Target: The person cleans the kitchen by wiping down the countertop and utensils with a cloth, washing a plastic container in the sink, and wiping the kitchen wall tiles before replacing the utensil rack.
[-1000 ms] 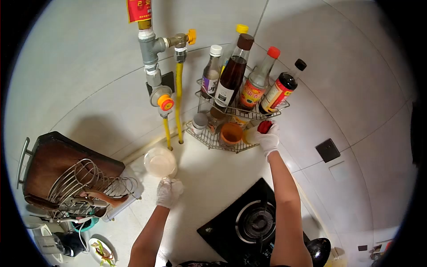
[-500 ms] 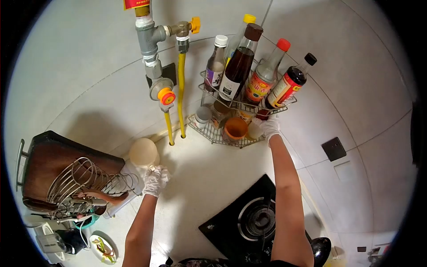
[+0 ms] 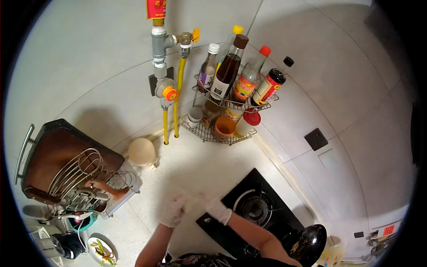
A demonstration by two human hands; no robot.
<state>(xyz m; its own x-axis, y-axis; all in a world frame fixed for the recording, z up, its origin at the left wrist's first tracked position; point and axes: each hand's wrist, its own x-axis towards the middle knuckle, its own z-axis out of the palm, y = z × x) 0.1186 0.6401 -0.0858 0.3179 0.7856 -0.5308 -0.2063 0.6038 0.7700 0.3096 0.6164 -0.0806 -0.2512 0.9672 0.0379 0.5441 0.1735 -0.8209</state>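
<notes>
My left hand [image 3: 174, 209], in a thin whitish glove, is over the counter, left of the black gas stove [image 3: 255, 209]. Close beside it on the right is my right hand [image 3: 213, 207], gloved too, near the stove's left corner. Motion blurs the fingers of both hands, and whether anything is between them cannot be made out. A cream mug [image 3: 142, 152] stands on the counter by the wall, touched by neither hand. On the lower tier of the wire corner rack [image 3: 231, 141] sit a red-lidded jar [image 3: 251, 117] and an orange cup [image 3: 224, 127].
Several sauce bottles [image 3: 229, 69] fill the rack's upper tier. Yellow hoses [image 3: 179, 98] run from gas pipes into the counter. At left are a dark cutting board [image 3: 75, 147], a wire holder [image 3: 80, 173] and a plate of scraps [image 3: 101, 251]. A black pan [image 3: 311, 242] is at lower right.
My left hand has let go of the cream mug beside the wall. My right hand has left the red-lidded jar on the rack. Both hands have come back and together over the counter.
</notes>
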